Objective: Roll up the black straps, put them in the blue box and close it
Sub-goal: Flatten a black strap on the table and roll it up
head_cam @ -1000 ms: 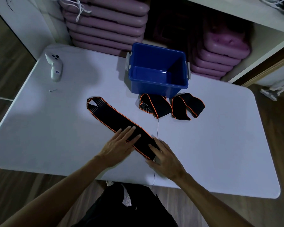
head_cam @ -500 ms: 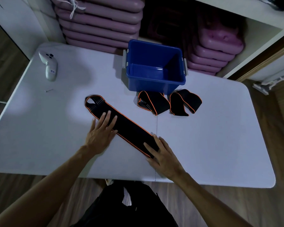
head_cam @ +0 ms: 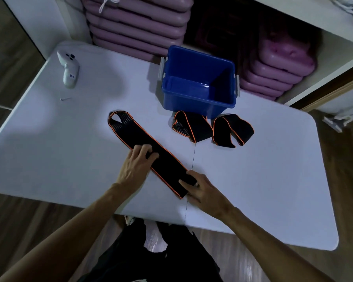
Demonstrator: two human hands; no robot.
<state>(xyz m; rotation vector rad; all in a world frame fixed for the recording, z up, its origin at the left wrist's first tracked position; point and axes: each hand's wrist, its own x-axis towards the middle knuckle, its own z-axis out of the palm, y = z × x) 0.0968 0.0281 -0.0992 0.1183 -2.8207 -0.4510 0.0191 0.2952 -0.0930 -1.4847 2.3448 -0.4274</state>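
Note:
A long black strap with orange edging (head_cam: pixel 167 165) lies flat and diagonal on the white table (head_cam: pixel 69 159). My left hand (head_cam: pixel 136 165) rests on its middle, fingers curled over the near edge. My right hand (head_cam: pixel 202 190) pinches the strap's near end between thumb and fingers. Two more black straps, loosely folded, lie in front of the blue box: one (head_cam: pixel 192 126) at its left corner, one (head_cam: pixel 232 129) to the right. The blue box (head_cam: pixel 198 98) stands open and empty at the back; no lid is in view.
A white game controller (head_cam: pixel 68 68) and a small screw (head_cam: pixel 65 99) lie at the table's back left. Stacked purple plastic steps (head_cam: pixel 139 23) fill the shelves behind the box. The table's near edge is close under my forearms.
My left hand slid from flat on the strap near its far end back toward the middle and curled its fingers. My right hand closed on the near end. The camera moved closer.

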